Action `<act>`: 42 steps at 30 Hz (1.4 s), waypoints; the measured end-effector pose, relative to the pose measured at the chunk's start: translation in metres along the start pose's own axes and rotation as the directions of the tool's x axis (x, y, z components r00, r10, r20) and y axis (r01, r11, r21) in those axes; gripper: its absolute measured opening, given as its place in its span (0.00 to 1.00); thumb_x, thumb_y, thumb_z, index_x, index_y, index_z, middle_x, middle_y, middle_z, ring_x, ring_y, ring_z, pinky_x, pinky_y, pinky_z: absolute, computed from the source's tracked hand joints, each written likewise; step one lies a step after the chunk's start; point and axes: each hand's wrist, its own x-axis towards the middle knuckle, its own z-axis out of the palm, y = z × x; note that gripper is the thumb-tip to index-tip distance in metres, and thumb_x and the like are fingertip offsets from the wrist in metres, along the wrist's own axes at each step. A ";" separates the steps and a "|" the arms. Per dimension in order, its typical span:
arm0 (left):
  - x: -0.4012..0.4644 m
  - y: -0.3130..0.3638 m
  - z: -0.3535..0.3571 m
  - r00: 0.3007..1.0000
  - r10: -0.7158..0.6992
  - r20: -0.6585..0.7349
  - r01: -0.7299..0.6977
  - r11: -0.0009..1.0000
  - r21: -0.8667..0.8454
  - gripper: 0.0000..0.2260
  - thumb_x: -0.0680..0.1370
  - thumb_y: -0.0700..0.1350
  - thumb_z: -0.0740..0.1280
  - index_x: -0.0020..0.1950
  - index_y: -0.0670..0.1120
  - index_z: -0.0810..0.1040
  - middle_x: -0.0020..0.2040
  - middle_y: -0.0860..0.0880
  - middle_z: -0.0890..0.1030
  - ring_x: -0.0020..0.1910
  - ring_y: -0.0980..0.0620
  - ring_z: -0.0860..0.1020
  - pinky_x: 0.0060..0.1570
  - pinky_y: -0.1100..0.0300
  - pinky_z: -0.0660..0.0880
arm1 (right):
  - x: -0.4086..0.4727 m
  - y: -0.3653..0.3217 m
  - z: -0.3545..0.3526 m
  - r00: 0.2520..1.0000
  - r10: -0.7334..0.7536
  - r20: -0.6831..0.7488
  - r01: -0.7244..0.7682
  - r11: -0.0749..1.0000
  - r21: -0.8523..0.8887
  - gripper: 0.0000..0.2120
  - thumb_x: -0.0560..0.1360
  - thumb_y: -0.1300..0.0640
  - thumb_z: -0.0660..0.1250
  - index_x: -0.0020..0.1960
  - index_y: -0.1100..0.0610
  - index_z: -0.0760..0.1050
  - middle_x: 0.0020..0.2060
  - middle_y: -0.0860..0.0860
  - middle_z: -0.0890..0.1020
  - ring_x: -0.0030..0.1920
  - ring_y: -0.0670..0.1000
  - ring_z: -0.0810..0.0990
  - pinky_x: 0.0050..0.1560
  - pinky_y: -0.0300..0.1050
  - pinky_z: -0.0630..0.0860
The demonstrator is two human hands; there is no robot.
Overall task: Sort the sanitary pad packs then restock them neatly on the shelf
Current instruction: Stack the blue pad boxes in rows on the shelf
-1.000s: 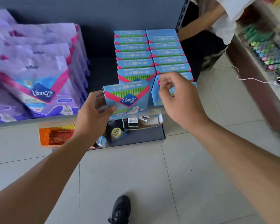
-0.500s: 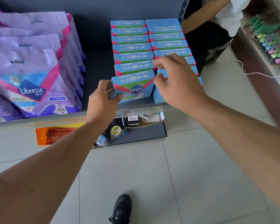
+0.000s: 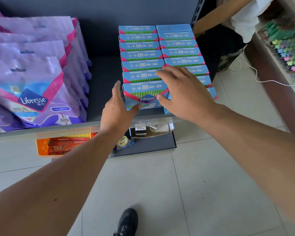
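Now, left hand (image 3: 117,109) flat against front blue pack (image 3: 143,95) (thumb touching), right hand (image 3: 182,92) spread open above.

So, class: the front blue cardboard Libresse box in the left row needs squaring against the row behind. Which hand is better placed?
Left, probably. The left hand lies open along the front blue cardboard box's left side, thumb at its face; the right hand spreads over both rows.

Small blue boxes (image 3: 160,53) with green and pink stripes stand in two neat rows on the dark shelf (image 3: 102,86), one behind the other. The front box (image 3: 143,94) of the left row shows the word Libresse. Big purple packs (image 3: 32,79) lean in a row on the left.
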 end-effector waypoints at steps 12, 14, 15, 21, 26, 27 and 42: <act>0.009 0.005 0.004 0.998 -0.038 -0.051 0.041 0.997 0.061 0.26 0.78 0.50 0.69 0.72 0.47 0.65 0.57 0.46 0.81 0.53 0.46 0.79 0.43 0.62 0.68 | 0.036 -0.011 -0.001 0.992 -0.038 0.123 0.051 0.993 -0.104 0.26 0.78 0.52 0.66 0.74 0.53 0.65 0.69 0.52 0.69 0.68 0.56 0.67 0.63 0.53 0.70; 0.009 0.005 0.007 0.997 -0.045 -0.057 0.050 0.995 0.083 0.26 0.78 0.50 0.68 0.73 0.47 0.64 0.56 0.45 0.81 0.52 0.44 0.79 0.42 0.60 0.68 | 0.037 -0.012 0.000 0.991 -0.029 0.129 0.043 0.993 -0.111 0.25 0.78 0.54 0.67 0.73 0.55 0.65 0.69 0.53 0.69 0.68 0.56 0.66 0.61 0.56 0.73; 0.008 0.006 0.009 0.997 -0.052 -0.052 0.057 0.994 0.090 0.26 0.79 0.51 0.67 0.73 0.46 0.63 0.56 0.44 0.81 0.51 0.44 0.79 0.42 0.59 0.68 | 0.037 -0.013 0.001 0.991 -0.024 0.131 0.040 0.992 -0.116 0.25 0.78 0.55 0.67 0.73 0.55 0.65 0.68 0.54 0.69 0.68 0.56 0.66 0.59 0.57 0.74; 0.004 0.004 0.011 0.999 -0.029 -0.014 0.030 0.998 0.053 0.25 0.78 0.49 0.68 0.72 0.46 0.62 0.60 0.48 0.79 0.55 0.49 0.78 0.41 0.66 0.67 | 0.035 -0.017 0.005 0.992 -0.005 0.123 0.024 0.987 -0.161 0.26 0.76 0.62 0.67 0.71 0.57 0.64 0.68 0.55 0.67 0.67 0.57 0.65 0.53 0.57 0.77; 0.002 0.002 0.007 1.000 0.002 0.001 -0.003 0.999 0.039 0.26 0.78 0.49 0.69 0.71 0.46 0.62 0.62 0.49 0.78 0.57 0.50 0.77 0.43 0.65 0.68 | 0.030 -0.016 0.006 0.993 -0.032 0.117 0.051 0.985 -0.164 0.27 0.76 0.62 0.67 0.72 0.57 0.63 0.68 0.55 0.66 0.68 0.58 0.64 0.57 0.56 0.75; 0.001 0.002 0.007 1.000 0.008 0.002 -0.008 0.999 0.039 0.26 0.78 0.49 0.69 0.71 0.46 0.62 0.62 0.48 0.78 0.57 0.50 0.77 0.44 0.65 0.68 | 0.029 -0.017 0.005 0.992 -0.035 0.121 0.055 0.986 -0.160 0.27 0.76 0.61 0.67 0.72 0.57 0.62 0.69 0.55 0.66 0.69 0.58 0.64 0.58 0.56 0.74; -0.037 -0.002 -0.015 0.975 0.167 -0.145 -0.140 0.973 0.183 0.31 0.77 0.49 0.67 0.76 0.45 0.59 0.74 0.46 0.64 0.72 0.47 0.63 0.66 0.50 0.67 | -0.016 -0.025 -0.009 0.994 -0.100 -0.040 0.094 0.986 -0.140 0.25 0.77 0.52 0.64 0.71 0.59 0.67 0.69 0.57 0.70 0.68 0.60 0.67 0.68 0.56 0.66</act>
